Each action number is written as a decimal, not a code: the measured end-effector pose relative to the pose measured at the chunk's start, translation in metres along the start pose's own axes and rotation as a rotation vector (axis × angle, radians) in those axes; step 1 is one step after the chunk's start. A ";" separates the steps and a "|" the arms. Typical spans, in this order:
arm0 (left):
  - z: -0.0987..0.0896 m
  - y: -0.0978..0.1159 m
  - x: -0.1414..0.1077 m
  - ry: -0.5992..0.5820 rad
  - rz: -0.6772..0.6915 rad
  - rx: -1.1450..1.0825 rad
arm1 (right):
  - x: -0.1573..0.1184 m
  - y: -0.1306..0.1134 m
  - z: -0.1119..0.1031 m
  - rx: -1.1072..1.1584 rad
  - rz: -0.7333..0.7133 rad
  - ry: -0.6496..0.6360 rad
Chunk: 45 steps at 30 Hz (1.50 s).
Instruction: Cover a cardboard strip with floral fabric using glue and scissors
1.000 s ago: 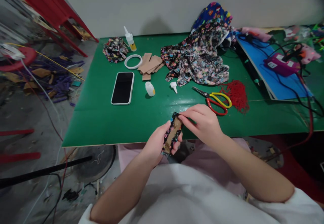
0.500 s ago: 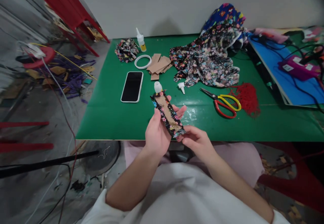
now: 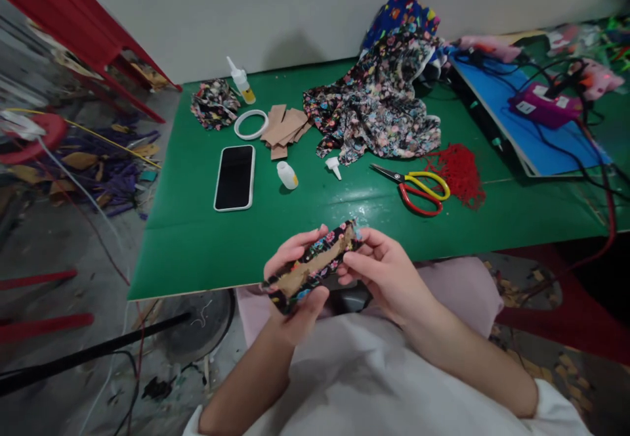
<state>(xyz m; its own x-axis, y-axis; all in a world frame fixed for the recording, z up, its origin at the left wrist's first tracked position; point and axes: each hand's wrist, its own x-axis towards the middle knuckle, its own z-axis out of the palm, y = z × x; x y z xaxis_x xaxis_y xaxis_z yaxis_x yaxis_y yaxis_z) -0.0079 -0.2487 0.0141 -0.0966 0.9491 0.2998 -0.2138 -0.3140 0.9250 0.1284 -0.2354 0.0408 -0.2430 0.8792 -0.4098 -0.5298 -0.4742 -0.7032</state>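
Between my hands is a cardboard strip (image 3: 311,269) with black floral fabric folded over its edges, its brown middle bare and facing up. My left hand (image 3: 294,285) holds its left end, thumb on the near edge and fingers along the far one. At the right end, my right hand (image 3: 377,262) pinches the fabric-covered tip between thumb and fingers. Beyond my hands, a small white glue bottle (image 3: 287,176) stands uncapped on the green table (image 3: 197,245). Its white nozzle cap (image 3: 334,167) lies to the right.
Scissors (image 3: 418,188) with yellow and red handles lie beside red threads (image 3: 460,176). A phone (image 3: 235,178), white ring (image 3: 251,125), cardboard pieces (image 3: 285,129) and another glue bottle (image 3: 241,83) sit at left. Floral fabric (image 3: 381,108) is heaped behind; a blue board (image 3: 536,121) with cables is at right.
The strip has turned from pointing away to lying slantwise, its right end raised outward. My right hand has moved up with that end. The view has shifted, uncovering the glue bottle.
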 end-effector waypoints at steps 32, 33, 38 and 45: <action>0.011 0.029 0.009 -0.410 -1.165 -0.614 | 0.004 -0.015 -0.016 -0.416 -0.313 -0.262; 0.011 0.029 0.008 -0.399 -1.168 -0.634 | 0.004 -0.016 -0.017 -0.477 -0.368 -0.265; 0.009 0.037 0.010 -0.428 -1.199 -0.644 | 0.000 -0.034 -0.022 -0.974 -0.699 -0.361; 0.001 0.055 0.023 -0.538 -1.332 -0.533 | -0.006 -0.061 -0.032 -1.463 -0.985 -0.544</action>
<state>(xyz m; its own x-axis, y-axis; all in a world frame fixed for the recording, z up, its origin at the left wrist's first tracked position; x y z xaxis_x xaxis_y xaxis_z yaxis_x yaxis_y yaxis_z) -0.0209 -0.2443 0.0726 0.7692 0.3990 -0.4991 -0.1814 0.8853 0.4282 0.1887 -0.2127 0.0676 -0.6808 0.6048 0.4131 0.3462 0.7628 -0.5462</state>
